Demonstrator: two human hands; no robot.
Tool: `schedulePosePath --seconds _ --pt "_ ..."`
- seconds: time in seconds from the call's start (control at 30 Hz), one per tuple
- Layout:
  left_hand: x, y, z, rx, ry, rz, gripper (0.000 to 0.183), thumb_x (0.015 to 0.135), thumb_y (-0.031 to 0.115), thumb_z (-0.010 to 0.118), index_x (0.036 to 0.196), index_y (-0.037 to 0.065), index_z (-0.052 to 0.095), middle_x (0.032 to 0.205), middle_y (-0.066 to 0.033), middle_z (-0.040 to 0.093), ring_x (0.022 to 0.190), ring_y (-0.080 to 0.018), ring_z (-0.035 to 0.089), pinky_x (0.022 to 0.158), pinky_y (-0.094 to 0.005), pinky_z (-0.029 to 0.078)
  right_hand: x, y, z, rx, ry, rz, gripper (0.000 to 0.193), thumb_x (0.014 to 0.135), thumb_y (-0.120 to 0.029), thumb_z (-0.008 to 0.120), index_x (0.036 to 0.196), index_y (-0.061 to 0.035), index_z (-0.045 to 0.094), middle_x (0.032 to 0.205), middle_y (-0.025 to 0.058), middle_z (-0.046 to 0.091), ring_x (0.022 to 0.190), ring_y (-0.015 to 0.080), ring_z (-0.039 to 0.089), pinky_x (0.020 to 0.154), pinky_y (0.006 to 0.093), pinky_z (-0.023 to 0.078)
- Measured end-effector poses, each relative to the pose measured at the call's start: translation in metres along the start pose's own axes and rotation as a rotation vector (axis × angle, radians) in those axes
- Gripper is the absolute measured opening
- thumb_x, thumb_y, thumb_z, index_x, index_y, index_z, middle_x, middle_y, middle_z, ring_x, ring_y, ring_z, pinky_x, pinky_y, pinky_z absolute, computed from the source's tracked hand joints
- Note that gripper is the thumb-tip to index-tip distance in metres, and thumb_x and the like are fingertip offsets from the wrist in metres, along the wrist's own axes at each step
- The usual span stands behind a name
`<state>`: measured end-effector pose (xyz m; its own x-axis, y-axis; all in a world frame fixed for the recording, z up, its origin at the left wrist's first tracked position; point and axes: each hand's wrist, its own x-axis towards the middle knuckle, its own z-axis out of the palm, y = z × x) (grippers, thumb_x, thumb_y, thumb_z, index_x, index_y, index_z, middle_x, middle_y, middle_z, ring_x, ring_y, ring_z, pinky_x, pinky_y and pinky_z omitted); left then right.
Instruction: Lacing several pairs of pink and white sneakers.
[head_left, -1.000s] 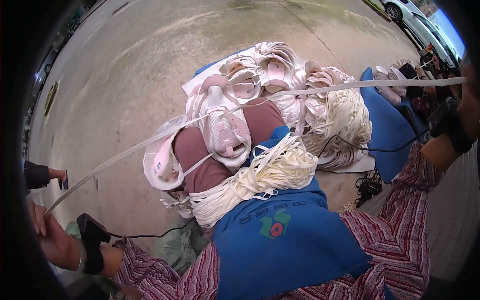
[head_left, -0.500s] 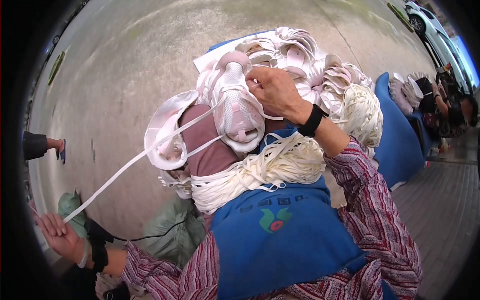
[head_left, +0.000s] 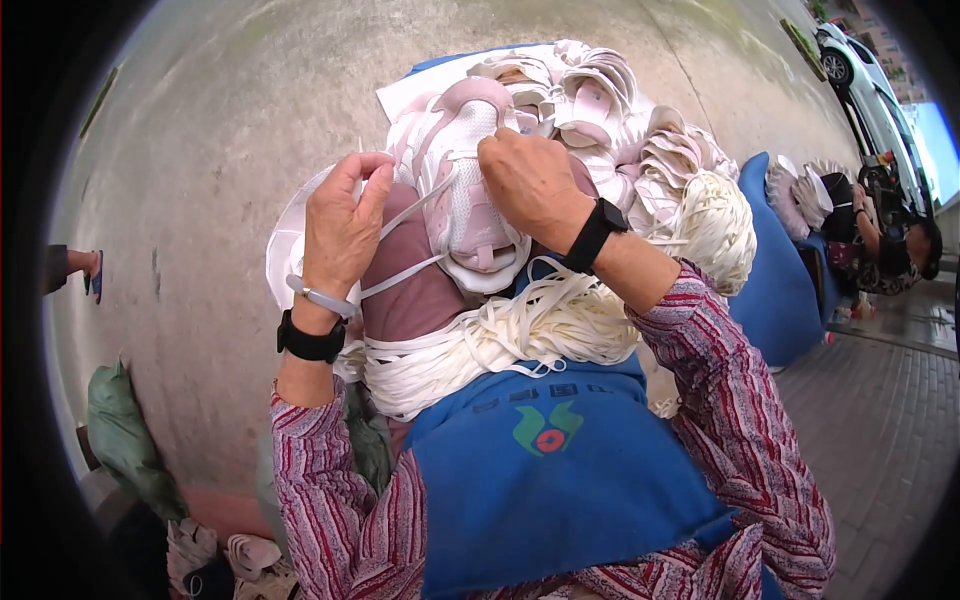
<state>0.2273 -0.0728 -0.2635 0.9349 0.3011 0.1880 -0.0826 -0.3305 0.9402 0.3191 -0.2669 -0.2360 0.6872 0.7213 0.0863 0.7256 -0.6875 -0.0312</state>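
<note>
A pink-and-white shoe upper (head_left: 470, 205) with a mesh tongue lies over my lap, partly laced. A white shoelace (head_left: 408, 270) runs from its eyelets toward my left hand (head_left: 343, 225), raised just left of the upper. Thumb and forefinger are pinched together there, with a bit of lace showing by the fingertips. My right hand (head_left: 535, 185) is closed at the upper's right edge; its fingers hide what they grip. Across my lap lies a thick bundle of cream shoelaces (head_left: 500, 340). Another white upper (head_left: 288, 245) is partly covered by my left hand.
Stacked shoe uppers (head_left: 595, 105) sit beyond on a white sheet. A second hank of laces (head_left: 715, 230) hangs at the right. A blue apron (head_left: 550, 500) covers my lap. Green sacks (head_left: 125, 430) stand at left; another person (head_left: 885, 240) sits at far right.
My left hand has come from the far lower left up beside the upper, and the lace that was stretched taut toward it is slack. The right hand stays at the upper's edge.
</note>
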Motion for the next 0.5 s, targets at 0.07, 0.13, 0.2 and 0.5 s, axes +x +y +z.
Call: schedulePosePath --seconds 0.07,0.13,0.2,0.5 --pt "0.007 -0.002 0.018 0.315 -0.05 0.136 0.023 0.092 0.022 0.059 0.098 0.0 0.063 0.079 -0.0081 0.066 0.068 -0.0158 0.06 0.065 -0.0276 0.048 0.002 0.003 0.001 0.012 0.012 0.006 0.011 0.078 -0.008 0.059 0.077 -0.0009 0.067 0.082 0.0176 0.066 0.074 0.0321 0.068 0.061 0.0406 0.054" --pt "0.007 -0.004 0.027 0.32 -0.102 0.018 0.023 0.091 0.022 0.06 0.095 0.0 0.063 0.076 -0.0089 0.065 0.066 -0.0162 0.06 0.064 -0.0282 0.048 0.003 0.004 0.002 0.026 0.019 0.011 0.011 0.077 -0.008 0.059 0.077 -0.0008 0.067 0.082 0.0177 0.066 0.074 0.0321 0.068 0.061 0.0406 0.054" --pt "0.005 -0.007 0.032 0.349 -0.153 -0.092 0.024 0.09 0.022 0.061 0.084 -0.001 0.062 0.067 -0.0088 0.063 0.061 -0.0158 0.058 0.061 -0.0286 0.046 0.003 0.003 0.004 0.024 0.003 -0.001 0.01 0.077 -0.008 0.06 0.077 -0.001 0.068 0.082 0.0178 0.066 0.074 0.0321 0.068 0.061 0.04 0.054" --pt "-0.001 -0.008 0.028 0.313 -0.262 -0.113 0.027 0.089 0.024 0.059 0.076 0.001 0.061 0.061 -0.0068 0.06 0.056 -0.0145 0.056 0.056 -0.0286 0.044 0.02 0.019 0.016 0.071 0.136 -0.226 0.012 0.076 -0.009 0.059 0.08 0.0013 0.056 0.081 0.0174 0.06 0.068 0.0349 0.062 0.061 0.0432 0.051"
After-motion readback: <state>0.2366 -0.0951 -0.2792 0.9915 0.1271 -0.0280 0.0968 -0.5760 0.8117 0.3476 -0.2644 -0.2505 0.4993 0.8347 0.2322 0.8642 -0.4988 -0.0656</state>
